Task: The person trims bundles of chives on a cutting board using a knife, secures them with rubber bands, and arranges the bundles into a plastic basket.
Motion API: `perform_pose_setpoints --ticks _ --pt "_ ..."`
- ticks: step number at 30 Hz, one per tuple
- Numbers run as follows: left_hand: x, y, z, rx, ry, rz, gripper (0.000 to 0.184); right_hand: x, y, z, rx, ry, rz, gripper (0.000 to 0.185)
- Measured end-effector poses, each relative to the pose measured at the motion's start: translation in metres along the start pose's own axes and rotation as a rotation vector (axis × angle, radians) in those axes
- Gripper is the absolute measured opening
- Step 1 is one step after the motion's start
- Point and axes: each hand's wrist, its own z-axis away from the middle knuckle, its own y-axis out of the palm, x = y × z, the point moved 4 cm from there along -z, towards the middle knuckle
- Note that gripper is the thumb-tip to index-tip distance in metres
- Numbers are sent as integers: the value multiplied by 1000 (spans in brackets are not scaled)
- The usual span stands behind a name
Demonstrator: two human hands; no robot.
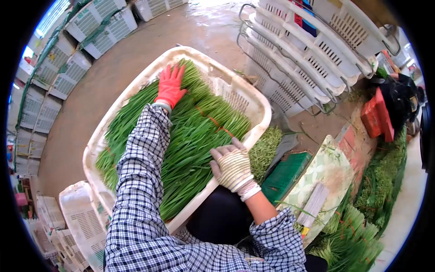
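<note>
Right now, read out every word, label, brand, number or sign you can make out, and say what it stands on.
No text can be read anywhere in view.
White crates at upper left: green markings, too small and blurred to read.
Basket holding the greens: no writing visible.
Stacked crates at upper right: nothing legible.

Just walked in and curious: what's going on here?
A person in a dark-checked shirt is handling bundled long green stalks in a white plastic basket. The red-gloved left hand lies spread on the stalks; the right hand, gloved in striped cream knit, is over the basket's near right rim, its hold unclear.
</note>
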Motion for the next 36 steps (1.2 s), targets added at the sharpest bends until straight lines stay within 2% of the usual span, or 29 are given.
perform_pose_setpoints --ticks 1,5,8,10,12,14,16,18,21,23,24,26,28,29,30,31,32,33,35,36 --pt "4 18 2 138 -101 -42 92 -1 0 1 -25 -23 -2 33" --pt "24 35 2 74 -39 -71 87 0 0 -3 -60 -65 -12 34" --pt "21 40 1 82 -76 -104 86 0 -2 -4 -74 -61 -27 33" --pt "28 52 1 30 -89 2 90 1 -2 -5 -46 -61 -30 33" --pt "22 17 -5 346 -137 97 92 3 -1 -2 -89 -79 11 32" --pt "29 3 5 375 -173 218 93 0 5 3 -118 -98 20 31" --pt "51 -21 37 185 -192 155 84 1 5 4 -156 -136 30 30" --pt "74 -42 86 219 -288 -1 83 0 4 4 -148 -115 39 29" --pt "107 -29 150 327 -328 67 85 -2 12 10 -184 -124 42 28" --pt "109 -40 158 365 -524 138 88 -1 11 15 -174 -133 54 28" --pt "98 -47 156 354 -534 138 88 0 13 15 -103 -100 85 29" --pt "83 -60 161 234 -928 207 86 -1 17 12 81 -8 151 33" --pt "46 -66 165 147 -796 95 82 1 14 22 45 11 92 43" --pt "19 -75 167 186 -689 154 79 -1 14 38 87 88 50 44" --pt "21 -42 174 143 -552 136 76 6 13 51 43 144 -103 45" --pt "-11 -65 183 118 -526 267 75 6 32 66 62 4 29 49" --pt "-44 -103 192 120 -425 349 72 26 20 81 9 16 -28 52" --pt "-62 -94 145 45 -220 375 65 10 -4 62 -43 20 -26 52" --pt "-104 -99 171 -54 15 608 61 28 -20 99 61 137 -222 54" --pt "-138 -118 176 -28 64 620 62 29 -45 117 278 324 -305 56"
